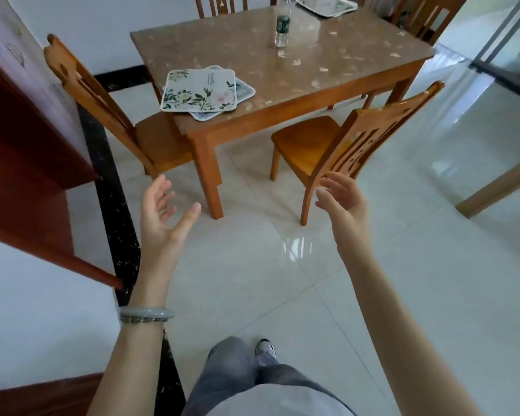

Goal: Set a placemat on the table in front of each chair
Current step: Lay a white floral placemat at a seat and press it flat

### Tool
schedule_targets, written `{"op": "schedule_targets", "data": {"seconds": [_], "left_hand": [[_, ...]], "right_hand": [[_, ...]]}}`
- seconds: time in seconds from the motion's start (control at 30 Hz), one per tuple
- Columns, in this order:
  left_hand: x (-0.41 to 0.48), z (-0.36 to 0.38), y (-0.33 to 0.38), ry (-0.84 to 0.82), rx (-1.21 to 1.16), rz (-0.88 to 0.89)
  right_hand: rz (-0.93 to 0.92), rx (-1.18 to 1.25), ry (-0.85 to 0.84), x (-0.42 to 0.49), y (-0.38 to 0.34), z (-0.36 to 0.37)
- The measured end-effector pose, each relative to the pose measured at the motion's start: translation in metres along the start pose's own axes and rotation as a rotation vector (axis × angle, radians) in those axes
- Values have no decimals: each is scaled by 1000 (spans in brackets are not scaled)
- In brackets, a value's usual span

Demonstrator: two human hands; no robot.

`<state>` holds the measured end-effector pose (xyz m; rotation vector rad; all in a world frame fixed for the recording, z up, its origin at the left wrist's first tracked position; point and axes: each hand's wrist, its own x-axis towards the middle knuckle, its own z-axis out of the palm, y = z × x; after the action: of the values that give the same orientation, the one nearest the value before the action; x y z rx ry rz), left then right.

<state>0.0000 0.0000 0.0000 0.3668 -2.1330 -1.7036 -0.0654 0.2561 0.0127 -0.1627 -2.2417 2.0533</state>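
I am standing on the tiled floor (403, 295) facing the wooden table (327, 64), which is sitting well ahead of me with chairs drawn up around it: one at the left side (102, 115), one at the near side (342, 139). A stack of placemats (200, 91) is lying on the table's near left corner, overhanging the edge, and another placemat (326, 5) is lying at the far side. A water bottle (282, 24) is standing upright between them. I am holding my left hand (162, 217) and right hand (341, 202) out, both spread and gripping nothing.
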Motion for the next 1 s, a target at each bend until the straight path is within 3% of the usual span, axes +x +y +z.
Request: {"op": "schedule_targets", "data": {"seconds": [0.13,0.63,1.0], "left_hand": [[47,6,-8,64,11,-45],[277,53,-39,-76,-38,32],[388,94,-58,-106,-62,-5]], "right_hand": [[18,-17,-10,51,-2,15],[-9,-12,99,243,-7,110],[-52,-7,127,355,-2,150]]}}
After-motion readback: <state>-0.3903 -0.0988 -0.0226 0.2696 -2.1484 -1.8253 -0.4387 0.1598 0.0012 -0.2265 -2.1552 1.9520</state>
